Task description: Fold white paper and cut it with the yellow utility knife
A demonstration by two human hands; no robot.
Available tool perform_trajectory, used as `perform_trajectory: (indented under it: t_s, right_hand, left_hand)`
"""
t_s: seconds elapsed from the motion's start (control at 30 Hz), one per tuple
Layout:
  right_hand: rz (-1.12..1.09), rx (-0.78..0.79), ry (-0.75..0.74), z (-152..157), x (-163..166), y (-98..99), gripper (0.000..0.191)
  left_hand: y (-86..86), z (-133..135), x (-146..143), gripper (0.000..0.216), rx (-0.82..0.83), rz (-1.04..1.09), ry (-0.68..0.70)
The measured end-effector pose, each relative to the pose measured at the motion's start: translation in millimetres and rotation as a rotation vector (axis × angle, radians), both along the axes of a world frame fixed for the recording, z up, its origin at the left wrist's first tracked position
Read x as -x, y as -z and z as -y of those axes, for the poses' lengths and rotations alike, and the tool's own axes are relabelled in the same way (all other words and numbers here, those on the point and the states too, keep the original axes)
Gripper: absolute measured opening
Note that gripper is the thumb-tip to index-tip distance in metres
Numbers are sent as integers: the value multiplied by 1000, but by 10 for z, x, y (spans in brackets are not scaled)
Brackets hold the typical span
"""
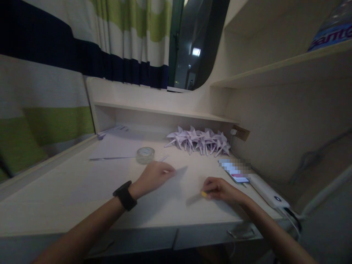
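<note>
My left hand (156, 176), with a dark watch (125, 195) on the wrist, hovers over the desk with thumb and fingers pinched together. A faint grey streak runs off its fingertips; whether that is a thing held or a shadow I cannot tell. A roll of clear tape (145, 155) lies just behind this hand. To the right, my right hand (218, 190) is closed around a small yellow object (204, 194), mostly hidden by the fingers. A blurred grey shape extends left from it. Several folded white paper pinwheels (202, 139) are bunched at the back of the desk.
Sheets of white paper (112, 145) lie at the back left. At the right are a lit phone (233, 171) and a white power bank (268, 192) with cables. A low shelf (165, 111) runs along the back; a bottle (334, 27) stands on the upper right shelf.
</note>
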State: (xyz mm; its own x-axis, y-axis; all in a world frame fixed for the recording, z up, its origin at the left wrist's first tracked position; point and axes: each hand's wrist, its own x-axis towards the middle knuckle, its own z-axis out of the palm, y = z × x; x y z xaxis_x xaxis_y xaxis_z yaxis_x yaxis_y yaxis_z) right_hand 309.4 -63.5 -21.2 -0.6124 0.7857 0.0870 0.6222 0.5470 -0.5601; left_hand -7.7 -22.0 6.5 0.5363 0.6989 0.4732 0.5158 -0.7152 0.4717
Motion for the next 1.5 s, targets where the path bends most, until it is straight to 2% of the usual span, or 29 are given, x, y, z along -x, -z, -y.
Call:
perform_trajectory:
  t_s: [0.13, 0.23, 0.33, 0.43, 0.5, 0.6, 0.63, 0.67, 0.7, 0.77, 0.83, 0.93, 1.03, 1.27, 1.5]
  right_hand:
    - [-10, -6, 12, -13, -2, 19, 33]
    - [-45, -24, 45, -28, 13, 50, 33]
    - [-63, -53, 99, -39, 38, 80, 30]
    - [-54, -70, 136, -35, 56, 91, 25]
    - [-55, -70, 145, -30, 57, 92, 24]
    - [-42, -70, 143, -30, 51, 96, 22]
    - [-39, -72, 144, -32, 49, 100, 22]
    - [-37, -74, 143, -35, 49, 104, 21]
    - [-38, -77, 144, -39, 50, 108, 21]
    - [-39, -82, 149, -45, 53, 112, 20]
    - [-41, -83, 151, -50, 57, 111, 21]
    - [-41, -73, 150, -56, 56, 102, 23]
    - [-44, -58, 146, -64, 50, 102, 24]
    - [-56, -50, 160, -67, 72, 94, 21]
    - [-49, -95, 206, -58, 153, 99, 21]
  left_hand:
    - [-55, -68, 72, 26, 384, 552, -170]
    - [82, -98, 116, 26, 610, 799, -216]
    - [320, -138, 168, 26, 768, 869, -214]
    - [526, -180, 255, 31, 863, 772, -205]
    - [580, -196, 326, 34, 772, 601, -305]
    - [515, -184, 400, 35, 339, 328, -583]
    - [467, -173, 400, 33, 198, 261, -618]
    - [415, -162, 384, 30, 97, 197, -585]
    - [362, -158, 352, 26, 34, 126, -484]
    - [274, -187, 247, 27, -24, -58, -144]
    - [221, -282, 113, 51, -29, -256, 176]
    - [201, -510, -69, 86, 59, -519, 383]
    - [225, -696, -168, 84, 95, -635, 444]
    - [316, -726, -143, 64, 47, -479, 431]
    - [336, -645, -46, 91, 66, -341, 418]
